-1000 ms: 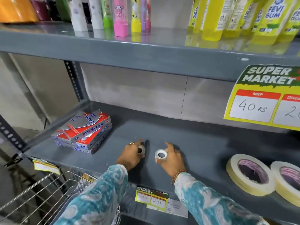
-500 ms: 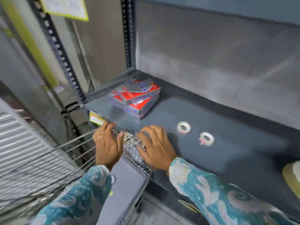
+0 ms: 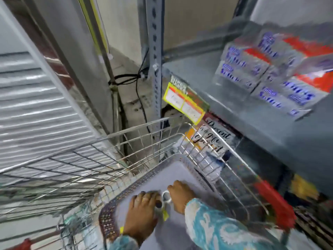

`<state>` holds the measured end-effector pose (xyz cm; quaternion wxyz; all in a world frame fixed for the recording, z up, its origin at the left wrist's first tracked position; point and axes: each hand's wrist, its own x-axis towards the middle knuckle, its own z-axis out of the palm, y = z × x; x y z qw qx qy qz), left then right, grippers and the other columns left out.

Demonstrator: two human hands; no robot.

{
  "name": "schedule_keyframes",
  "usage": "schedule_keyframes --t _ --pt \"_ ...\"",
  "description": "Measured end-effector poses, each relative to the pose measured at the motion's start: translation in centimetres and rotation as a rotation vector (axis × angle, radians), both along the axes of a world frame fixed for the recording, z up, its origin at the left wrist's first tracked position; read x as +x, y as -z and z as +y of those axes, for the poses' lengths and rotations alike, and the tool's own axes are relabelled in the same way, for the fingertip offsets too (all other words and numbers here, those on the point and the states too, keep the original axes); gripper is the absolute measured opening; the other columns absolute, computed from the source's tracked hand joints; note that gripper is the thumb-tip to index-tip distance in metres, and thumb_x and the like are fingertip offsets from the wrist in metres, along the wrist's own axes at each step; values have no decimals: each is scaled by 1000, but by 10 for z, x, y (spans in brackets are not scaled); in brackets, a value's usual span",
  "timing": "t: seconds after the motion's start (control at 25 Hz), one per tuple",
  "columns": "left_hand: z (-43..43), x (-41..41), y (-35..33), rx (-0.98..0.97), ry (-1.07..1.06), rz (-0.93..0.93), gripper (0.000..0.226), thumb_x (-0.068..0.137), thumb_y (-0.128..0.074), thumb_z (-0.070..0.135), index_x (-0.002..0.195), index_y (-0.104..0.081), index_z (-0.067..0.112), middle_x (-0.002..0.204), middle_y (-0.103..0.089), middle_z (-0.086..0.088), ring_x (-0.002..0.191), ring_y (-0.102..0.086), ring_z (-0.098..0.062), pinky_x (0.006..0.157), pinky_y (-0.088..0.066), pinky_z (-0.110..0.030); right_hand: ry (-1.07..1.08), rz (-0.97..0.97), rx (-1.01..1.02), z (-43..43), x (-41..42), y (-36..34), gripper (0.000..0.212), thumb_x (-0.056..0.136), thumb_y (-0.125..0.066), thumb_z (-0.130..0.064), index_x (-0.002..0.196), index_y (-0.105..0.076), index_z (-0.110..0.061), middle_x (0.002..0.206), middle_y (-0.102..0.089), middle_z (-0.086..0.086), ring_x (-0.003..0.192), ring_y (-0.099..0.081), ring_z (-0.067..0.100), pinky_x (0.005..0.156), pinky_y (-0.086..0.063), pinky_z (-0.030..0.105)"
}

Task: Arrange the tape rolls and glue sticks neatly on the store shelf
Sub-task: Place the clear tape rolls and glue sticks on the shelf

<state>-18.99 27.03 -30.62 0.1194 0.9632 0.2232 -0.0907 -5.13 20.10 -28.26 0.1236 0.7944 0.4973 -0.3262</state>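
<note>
tape rolls: two small ones (image 3: 166,195), sitting in the grey tray (image 3: 182,173) inside the wire cart (image 3: 115,141), right between both hands. Not on the shelf yet.
left hand: the left hand (image 3: 144,212) has its fingers curled round the nearer roll, the one with a little yellow tag hanging off it.
right hand: the right hand (image 3: 180,195) is knuckles-up with its fingertips closed on the white roll. It looks like a pinch, but the frame is pretty smeared.
how to do it well: imo get a proper hold through each roll's hole before lifting, since they're tiny and would drop through the cart wire. Then carry them over the cart rim and set them flat, in line, on the open bit of shelf.
shelf: the grey shelf (image 3: 234,112) is up and to the right. The red and silver glue stick boxes (image 3: 261,69) are stacked on it, and a yellow price tag (image 3: 185,103) hangs off its front edge.
what changed: half a second back both hands were open on the cart rim and two small rolls lay out on the shelf. Now the hands are down in the tray and the view has swung left and down, so those shelf rolls are out of shot.
</note>
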Motion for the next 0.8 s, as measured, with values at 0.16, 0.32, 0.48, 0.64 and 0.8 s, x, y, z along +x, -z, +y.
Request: schedule_keyframes --t 0.16,0.32,0.48,0.64,0.8 --pt "2 12 38 26 1 -50 36 61 -58 37 87 -75 20 87 -76 6 78 -71 -20 78 -51 -32 20 -21 181 -3 -9 44 45 87 -52 -13 131 -42 -12 133 -44 13 125 -40 31 108 -33 42" --pt "-2 3 40 50 -6 -23 36 58 -54 40 80 -73 20 81 -74 5 73 -69 -23 74 -31 -36 19 -52 198 -7 -15 43 35 90 -47 -8 125 -47 -9 130 -46 16 122 -42 33 105 -35 44" --pt "-3 -3 4 -83 -34 9 64 41 -73 56 90 -73 15 80 -72 0 64 -69 -22 55 -53 -24 114 -102 156 -11 -17 0 38 88 -49 -6 125 -43 -4 133 -41 20 121 -42 38 100 -40 46" --pt "6 1 -92 -101 -107 -161 66 58 -69 46 105 -66 0 88 -71 -15 67 -70 -30 51 -56 -30 299 -260 473 -26 -26 -93 53 67 -73 -17 116 -56 -6 115 -59 14 101 -60 32 81 -54 34" --pt "7 30 -192 -76 -106 -404 60 71 -47 47 110 -60 3 95 -67 -17 79 -66 -36 64 -55 -40 312 -294 770 -65 -29 -178 53 45 -79 -26 97 -68 -16 96 -69 3 80 -70 21 61 -57 22"
